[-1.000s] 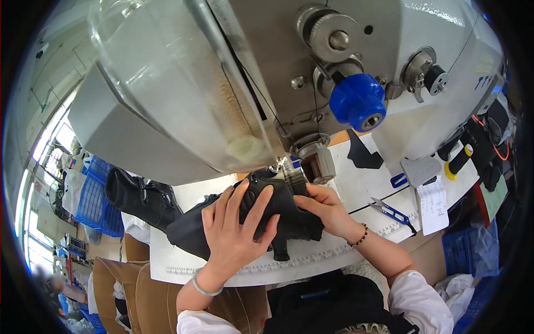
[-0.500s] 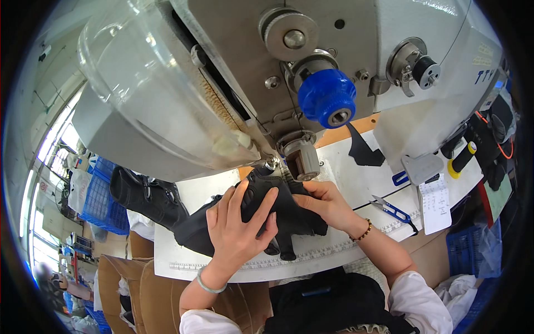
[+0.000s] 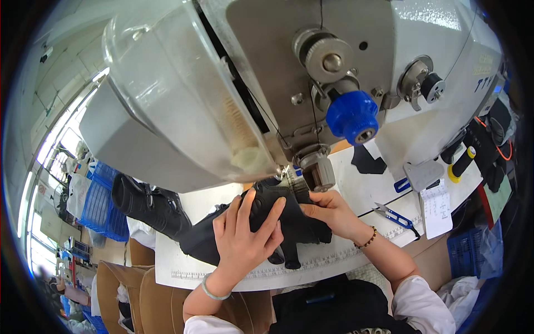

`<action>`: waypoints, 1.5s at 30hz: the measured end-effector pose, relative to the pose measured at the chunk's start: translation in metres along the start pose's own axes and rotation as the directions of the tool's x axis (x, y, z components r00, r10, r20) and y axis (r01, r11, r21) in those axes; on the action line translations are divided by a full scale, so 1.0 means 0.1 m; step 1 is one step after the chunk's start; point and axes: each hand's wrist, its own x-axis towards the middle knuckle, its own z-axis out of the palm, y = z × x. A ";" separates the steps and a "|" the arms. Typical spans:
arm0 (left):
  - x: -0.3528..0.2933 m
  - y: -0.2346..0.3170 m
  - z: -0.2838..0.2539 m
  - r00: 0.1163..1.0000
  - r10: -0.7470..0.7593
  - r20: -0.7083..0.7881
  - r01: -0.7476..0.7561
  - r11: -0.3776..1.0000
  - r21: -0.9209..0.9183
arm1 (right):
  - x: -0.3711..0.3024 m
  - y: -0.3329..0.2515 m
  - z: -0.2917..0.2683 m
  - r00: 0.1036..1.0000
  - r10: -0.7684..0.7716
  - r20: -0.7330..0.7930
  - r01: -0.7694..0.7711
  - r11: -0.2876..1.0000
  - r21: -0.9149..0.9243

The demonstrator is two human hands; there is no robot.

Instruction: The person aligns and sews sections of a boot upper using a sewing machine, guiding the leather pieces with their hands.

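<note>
Black leather pieces [image 3: 306, 228] lie under the needle area of a sewing machine [image 3: 367, 72], which fills the upper part of the head view. My left hand [image 3: 248, 234] rests flat on the leather with its fingers spread. With thumb and forefinger, my right hand [image 3: 331, 212] pinches the leather's right edge, just below the presser area. The needle tip is too small to make out behind the machine's parts. A black boot-shaped upper [image 3: 147, 209] extends leftward from the leather; whether the two are joined I cannot tell.
Blue-handled thread snips [image 3: 396, 217], a notepad [image 3: 436, 209], a black thread spool [image 3: 461, 164] and a black leather scrap [image 3: 368, 161] are on the white table [image 3: 222, 275] to the right. Cardboard boxes [image 3: 161, 295] and blue crates [image 3: 105, 203] stand at the left.
The whole view has shifted, so the machine appears farther right and lower. Both hands keep nearly the same hold on the leather beside the needle area.
</note>
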 end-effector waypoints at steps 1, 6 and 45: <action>0.00 0.00 -0.01 1.000 -0.005 0.010 0.006 1.000 -0.015 | -0.01 -0.01 0.01 1.000 -0.005 -0.001 0.005 1.000 -0.005; -0.02 0.00 0.00 1.000 -0.002 0.023 0.002 1.000 -0.001 | -0.02 0.02 0.03 0.997 -0.059 -0.046 0.060 0.998 0.008; -0.17 -0.39 -0.11 0.982 -0.140 -0.128 0.162 0.969 0.185 | -0.08 0.08 0.09 0.973 -0.055 -0.223 0.088 0.986 0.139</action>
